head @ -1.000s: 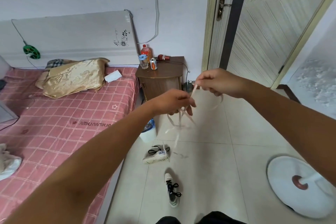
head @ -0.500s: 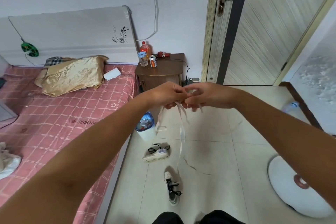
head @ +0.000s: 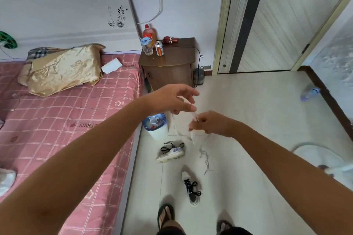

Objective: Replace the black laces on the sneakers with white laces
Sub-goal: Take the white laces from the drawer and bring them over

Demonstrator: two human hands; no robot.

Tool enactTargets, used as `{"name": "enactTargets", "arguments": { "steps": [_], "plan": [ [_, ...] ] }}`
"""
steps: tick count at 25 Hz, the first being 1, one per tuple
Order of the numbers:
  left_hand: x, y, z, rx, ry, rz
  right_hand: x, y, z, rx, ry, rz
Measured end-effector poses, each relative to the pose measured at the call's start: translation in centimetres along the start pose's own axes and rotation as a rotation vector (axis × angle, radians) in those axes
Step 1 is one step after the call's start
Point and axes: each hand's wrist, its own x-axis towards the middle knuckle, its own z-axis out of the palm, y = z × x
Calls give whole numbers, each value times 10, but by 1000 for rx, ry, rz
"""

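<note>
Your right hand (head: 208, 123) pinches the thin white shoelaces (head: 193, 133) in its curled fingers; the blurred strands hang loose below it, above the pale tiled floor (head: 248, 105). Your left hand (head: 172, 100) hovers just beside and above the right, fingers spread and relaxed; whether any strand touches it cannot be told through the blur.

Below the hands, a white low-top sneaker lying on its side (head: 170, 153), black lace trailing from it, rests on the floor next to the bed. A second white sneaker with a black lace, standing upright (head: 191, 189), sits nearer you, just ahead of your sandalled left foot (head: 165, 213). The two sneakers lie apart from each other.

A small white waste bin with a blue liner (head: 156, 127) stands against the side of the bed with the pink checked sheet (head: 63, 120). On the bed lies a golden satin pillow (head: 63, 69). The dark wooden bedside cabinet (head: 169, 66) carries an orange drink bottle (head: 149, 33) and a can (head: 159, 48).
</note>
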Motion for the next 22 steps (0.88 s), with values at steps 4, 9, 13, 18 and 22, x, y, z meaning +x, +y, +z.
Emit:
{"name": "enactTargets", "arguments": {
  "steps": [4, 9, 13, 18, 22],
  "plan": [
    [35, -122, -19, 204, 87, -252, 41, 79, -12, 163, 261, 139],
    [97, -268, 20, -44, 460, -463, 93, 197, -34, 895, 583, 139],
    [155, -405, 89, 85, 175, -820, 142, 308, -35, 546, 648, 207],
    [275, -455, 208, 254, -3, -184, 246, 390, 14, -346, 266, 172],
    [364, -462, 280, 44, -46, 7, 269, 462, 29, -217, 346, 125]
  ]
}}
